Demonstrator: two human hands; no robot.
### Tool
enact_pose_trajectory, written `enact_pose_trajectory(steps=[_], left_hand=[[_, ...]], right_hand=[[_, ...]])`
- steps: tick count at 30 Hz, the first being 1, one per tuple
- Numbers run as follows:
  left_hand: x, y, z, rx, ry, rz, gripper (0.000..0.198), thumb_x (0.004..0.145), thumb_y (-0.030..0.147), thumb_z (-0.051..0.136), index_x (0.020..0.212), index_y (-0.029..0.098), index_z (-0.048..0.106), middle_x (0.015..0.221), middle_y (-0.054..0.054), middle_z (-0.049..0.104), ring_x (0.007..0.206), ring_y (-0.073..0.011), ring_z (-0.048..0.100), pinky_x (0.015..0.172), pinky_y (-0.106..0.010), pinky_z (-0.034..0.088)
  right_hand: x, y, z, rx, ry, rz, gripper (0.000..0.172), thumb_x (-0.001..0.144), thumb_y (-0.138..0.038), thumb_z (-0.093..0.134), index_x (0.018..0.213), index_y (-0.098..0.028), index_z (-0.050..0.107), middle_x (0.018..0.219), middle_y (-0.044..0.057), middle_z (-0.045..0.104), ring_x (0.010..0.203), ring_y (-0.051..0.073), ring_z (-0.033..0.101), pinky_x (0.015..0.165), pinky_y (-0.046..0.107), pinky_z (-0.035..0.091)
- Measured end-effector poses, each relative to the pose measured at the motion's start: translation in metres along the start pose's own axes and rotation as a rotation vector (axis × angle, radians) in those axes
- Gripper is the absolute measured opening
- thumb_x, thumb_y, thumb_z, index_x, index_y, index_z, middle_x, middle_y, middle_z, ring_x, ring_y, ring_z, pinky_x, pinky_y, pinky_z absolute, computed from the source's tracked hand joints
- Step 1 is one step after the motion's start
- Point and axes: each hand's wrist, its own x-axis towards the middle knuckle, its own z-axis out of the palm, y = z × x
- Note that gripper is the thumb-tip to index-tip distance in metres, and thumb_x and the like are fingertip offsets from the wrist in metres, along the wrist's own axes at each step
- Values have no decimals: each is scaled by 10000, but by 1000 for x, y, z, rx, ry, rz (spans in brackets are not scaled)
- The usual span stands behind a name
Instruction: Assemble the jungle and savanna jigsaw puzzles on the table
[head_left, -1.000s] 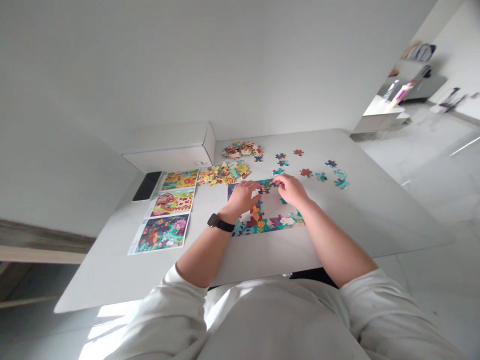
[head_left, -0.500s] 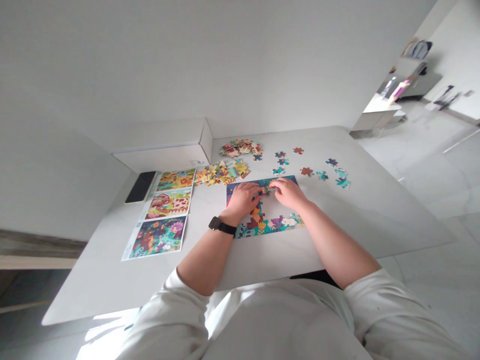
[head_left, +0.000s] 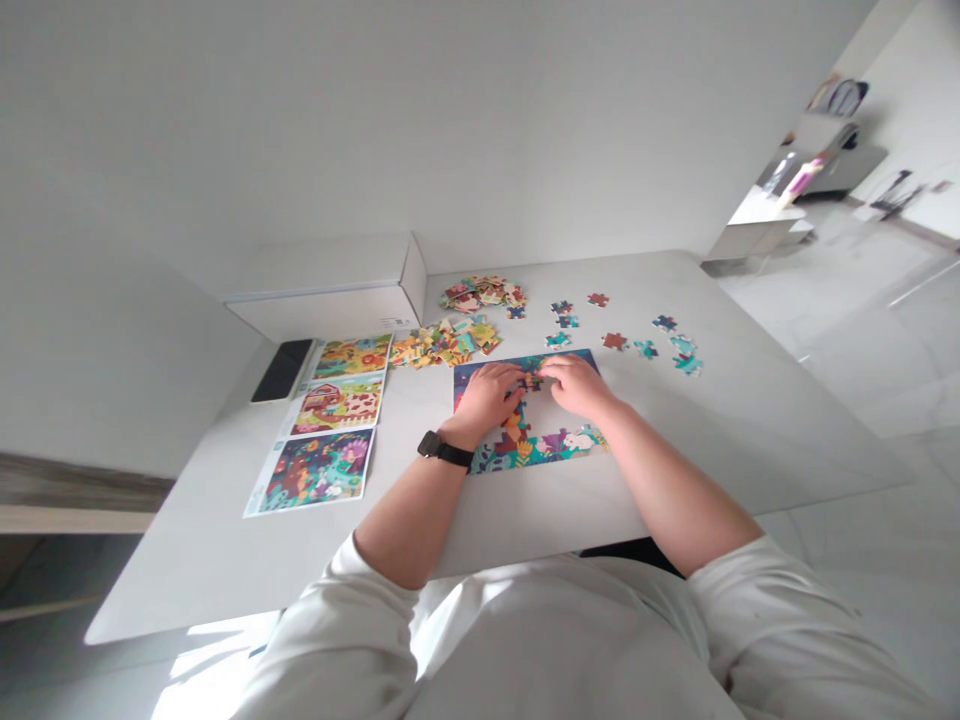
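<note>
A partly assembled jigsaw puzzle [head_left: 559,452] lies on the table before me, its middle showing bare tabletop. My left hand [head_left: 489,396], with a black watch [head_left: 444,450] at the wrist, rests over its left side, fingers stretched out and thumb apart. My right hand [head_left: 576,386] is at the upper right part, fingertips bent down at a small dark and orange puzzle piece [head_left: 532,381]. That piece sits between the two hands, near the left fingertips. My fingers hide some of the puzzle's upper part.
Loose pieces [head_left: 615,342] are scattered behind and right of the puzzle. Two piles, one yellowish [head_left: 450,342] and one mixed [head_left: 484,294], lie behind. Leftward are a picture sheet [head_left: 319,470], a phone [head_left: 282,371] and a white box [head_left: 330,305] against the wall.
Both hands stay at almost the same spot on the puzzle. The left index finger has drawn back slightly from the small piece, and more of that piece shows.
</note>
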Motion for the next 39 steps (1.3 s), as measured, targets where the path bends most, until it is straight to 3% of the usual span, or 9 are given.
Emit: enact_pose_trajectory(steps=[7,15,26,31,35,39], left_hand=[[-3,1,5,51,-89,-16,468,999,337,694,1455,232,719,1512,-114,714,1498,-345,584,1297,-583,413],[-3,4,3,79,-115,-34,492,1028,363,662,1507,251,694,1566,-90,681,1537,-347,546,1326,-583,377],[-5,5,-1,76,-108,-14,436,1037,314,642,1462,273,727,1625,-123,605,1501,-345,568,1294,-575,436],[-10,2,-30,-3,72,-70,406,1035,352,656,1420,245,726,1503,-147,679,1414,-326,623,1234,-532,494],[-13,4,-72,-108,227,-266,349,1055,402,600,1313,237,769,1032,-69,783,950,-225,731,935,-364,605],[-25,-4,-94,-173,284,-345,357,1041,468,577,1224,242,783,990,-45,786,843,-194,712,780,-299,593]], right_hand=[[0,-2,2,-64,-74,-85,474,886,-24,591,1192,-258,866,1316,52,812,1229,279,696,1184,460,501],[0,-2,5,-94,-87,-84,457,903,-43,596,1215,-248,860,1345,65,801,1234,276,700,1184,445,496],[0,-5,6,-63,-57,-99,458,880,-13,604,1199,-227,854,1315,76,813,1215,270,724,1170,445,517],[3,-2,-5,59,36,-46,447,899,3,581,1168,-234,847,1268,61,824,1204,244,730,1152,415,531],[3,3,-16,84,156,96,402,938,-22,572,1124,-250,845,1203,66,812,1140,235,732,1096,401,558],[-1,10,-27,-24,174,267,308,962,-107,645,1164,-237,838,1242,107,764,1162,252,716,1117,409,548]])
